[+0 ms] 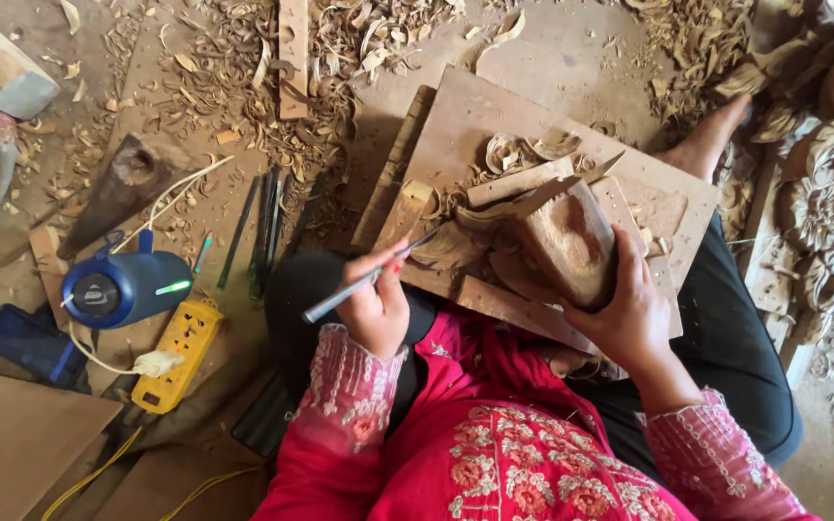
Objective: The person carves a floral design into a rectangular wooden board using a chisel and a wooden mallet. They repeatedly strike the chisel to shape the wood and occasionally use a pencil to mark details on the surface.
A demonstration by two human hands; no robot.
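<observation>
Carving on a board across the lap

The brown wooden mallet (571, 241) lies on the board (475, 125), right hand (629, 314) wrapped around it; left hand (378, 304) pinches a thin metal chisel (369, 278), tip at the carved piece (456, 241).

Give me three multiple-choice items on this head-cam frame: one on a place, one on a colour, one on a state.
1. Where does the power strip lie?
A. on the floor to the person's left
B. on the carving board
C. by the bare foot

2. What colour is the power strip?
A. red
B. yellow
C. white

3. What does the left hand hold?
A. nothing
B. a wooden mallet
C. a thin chisel

Key: 1 A, it lies beside the blue speaker, left of the lap. 2 B, its casing is yellow with a white plug in it. 3 C, the fingers pinch the chisel, tip toward the carved wood; the right hand grips the mallet.
</observation>
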